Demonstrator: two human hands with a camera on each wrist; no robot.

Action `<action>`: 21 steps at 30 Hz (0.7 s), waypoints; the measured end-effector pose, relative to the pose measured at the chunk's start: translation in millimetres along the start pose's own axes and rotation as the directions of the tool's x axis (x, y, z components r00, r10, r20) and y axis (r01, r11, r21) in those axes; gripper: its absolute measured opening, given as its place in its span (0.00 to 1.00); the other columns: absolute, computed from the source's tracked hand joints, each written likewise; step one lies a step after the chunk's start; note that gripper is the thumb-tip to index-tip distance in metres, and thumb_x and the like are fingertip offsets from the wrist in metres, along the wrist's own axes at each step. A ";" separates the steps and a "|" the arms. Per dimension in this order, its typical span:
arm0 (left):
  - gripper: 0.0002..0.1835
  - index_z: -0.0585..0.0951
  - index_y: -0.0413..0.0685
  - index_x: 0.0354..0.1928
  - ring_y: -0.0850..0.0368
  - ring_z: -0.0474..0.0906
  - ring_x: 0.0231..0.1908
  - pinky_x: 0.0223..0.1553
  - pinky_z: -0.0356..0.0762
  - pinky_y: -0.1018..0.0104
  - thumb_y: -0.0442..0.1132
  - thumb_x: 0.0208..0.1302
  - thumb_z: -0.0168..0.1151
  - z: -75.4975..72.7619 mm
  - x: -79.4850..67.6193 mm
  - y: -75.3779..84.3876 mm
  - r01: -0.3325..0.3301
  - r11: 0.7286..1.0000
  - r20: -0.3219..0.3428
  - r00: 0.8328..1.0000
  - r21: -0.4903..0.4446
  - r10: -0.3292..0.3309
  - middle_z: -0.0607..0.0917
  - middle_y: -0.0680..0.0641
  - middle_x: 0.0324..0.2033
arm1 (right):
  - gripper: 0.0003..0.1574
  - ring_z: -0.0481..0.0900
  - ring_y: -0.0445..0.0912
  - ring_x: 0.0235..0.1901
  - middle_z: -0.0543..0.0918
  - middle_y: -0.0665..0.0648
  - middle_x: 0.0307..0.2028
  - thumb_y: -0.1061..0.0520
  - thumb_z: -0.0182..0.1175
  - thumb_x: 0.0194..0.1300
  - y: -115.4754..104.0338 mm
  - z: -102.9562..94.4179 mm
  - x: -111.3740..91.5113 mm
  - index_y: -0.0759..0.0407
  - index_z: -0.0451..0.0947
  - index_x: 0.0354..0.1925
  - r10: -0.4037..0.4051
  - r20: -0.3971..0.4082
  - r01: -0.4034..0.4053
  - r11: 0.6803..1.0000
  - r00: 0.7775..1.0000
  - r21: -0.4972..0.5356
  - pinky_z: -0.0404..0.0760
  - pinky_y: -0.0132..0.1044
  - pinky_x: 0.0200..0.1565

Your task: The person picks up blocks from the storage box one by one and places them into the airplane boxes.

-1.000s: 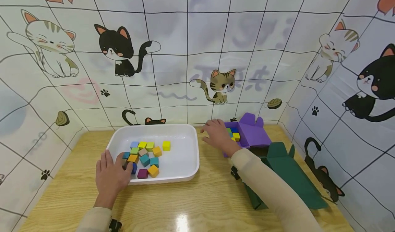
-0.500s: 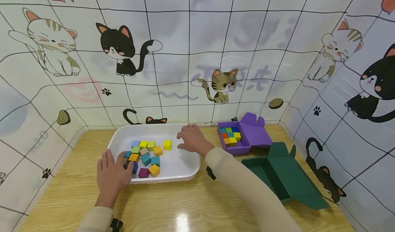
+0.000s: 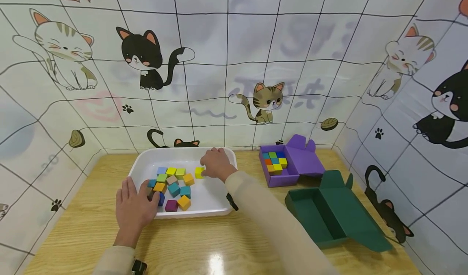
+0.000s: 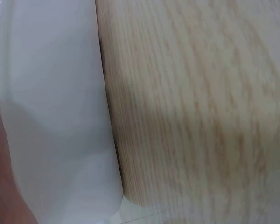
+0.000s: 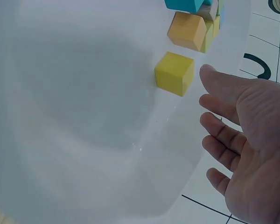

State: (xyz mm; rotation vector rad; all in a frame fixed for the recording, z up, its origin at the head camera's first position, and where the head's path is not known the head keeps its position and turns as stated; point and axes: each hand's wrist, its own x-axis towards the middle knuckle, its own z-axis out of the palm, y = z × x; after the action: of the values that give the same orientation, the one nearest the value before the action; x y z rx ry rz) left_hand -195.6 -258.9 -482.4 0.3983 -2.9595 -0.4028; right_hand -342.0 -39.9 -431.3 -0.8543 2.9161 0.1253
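A white tray [image 3: 215,202] holds several small cubes in blue, green, orange, teal and other colours. My right hand [image 3: 218,164] is over the tray's far right part, beside a yellow cube [image 3: 199,172]. In the right wrist view, its thumb and loosely bent fingers hold nothing, and the thumb tip is just short of the yellow cube [image 5: 174,73]. An orange cube [image 5: 186,31] sits beyond it. My left hand [image 3: 134,205] rests over the tray's near left corner, thumb by a dark blue cube [image 3: 161,199]. In the left wrist view, the tray's outer wall [image 4: 60,93] shows.
Right of the tray stands an open purple box [image 3: 283,180] with several coloured cubes packed inside. A green box [image 3: 310,210], lid laid back to the right, sits nearer. Both share the wooden table [image 3: 204,242] against a cat-print wall covering [image 3: 204,43].
My right hand has moved left from over the purple box to the yellow cube in the tray, uncovering both boxes. My left hand has stayed at the tray's corner.
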 end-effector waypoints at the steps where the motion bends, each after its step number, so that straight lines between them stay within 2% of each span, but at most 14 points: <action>1: 0.33 0.62 0.40 0.70 0.26 0.38 0.73 0.73 0.33 0.34 0.53 0.70 0.47 0.6 0.3 -0.2 0.001 1.000 -0.001 1.000 0.000 -0.001 0.42 0.23 0.73 | 0.23 0.72 0.45 0.50 0.81 0.44 0.48 0.37 0.65 0.61 -1.4 0.7 1.7 0.38 0.82 0.53 0.003 0.004 -0.003 1.000 1.000 -0.006 0.67 0.44 0.62; 8: 0.32 0.63 0.40 0.69 0.26 0.38 0.73 0.73 0.34 0.34 0.53 0.70 0.47 2.0 1.0 -1.9 -0.004 1.000 -0.013 1.000 0.003 0.004 0.42 0.23 0.73 | 0.23 0.71 0.44 0.50 0.81 0.44 0.47 0.36 0.63 0.61 -7.1 7.4 13.2 0.39 0.82 0.52 0.004 0.022 -0.002 0.998 1.000 -0.056 0.67 0.42 0.61; 13: 0.33 0.62 0.40 0.70 0.26 0.37 0.73 0.73 0.34 0.33 0.53 0.71 0.46 1.0 -0.7 -1.9 -0.004 1.000 -0.002 1.000 0.005 0.004 0.42 0.23 0.73 | 0.22 0.71 0.44 0.47 0.81 0.45 0.46 0.36 0.64 0.61 -8.2 12.8 17.8 0.40 0.83 0.51 -0.002 0.030 0.004 0.999 1.000 -0.049 0.68 0.42 0.57; 21: 0.33 0.62 0.41 0.70 0.27 0.38 0.73 0.73 0.34 0.34 0.53 0.70 0.47 0.1 0.5 0.0 0.007 1.000 -0.003 1.000 0.005 -0.007 0.42 0.24 0.73 | 0.18 0.70 0.45 0.46 0.80 0.45 0.42 0.39 0.66 0.60 -7.6 14.2 20.7 0.42 0.84 0.47 -0.015 0.020 0.016 0.999 1.000 -0.038 0.67 0.43 0.60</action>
State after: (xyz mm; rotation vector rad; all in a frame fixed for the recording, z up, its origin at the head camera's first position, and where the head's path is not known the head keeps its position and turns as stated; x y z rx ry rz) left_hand -196.1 -259.1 -482.5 0.4102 -2.9581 -0.3948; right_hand -354.2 -55.8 -448.3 -0.8761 2.8971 0.1880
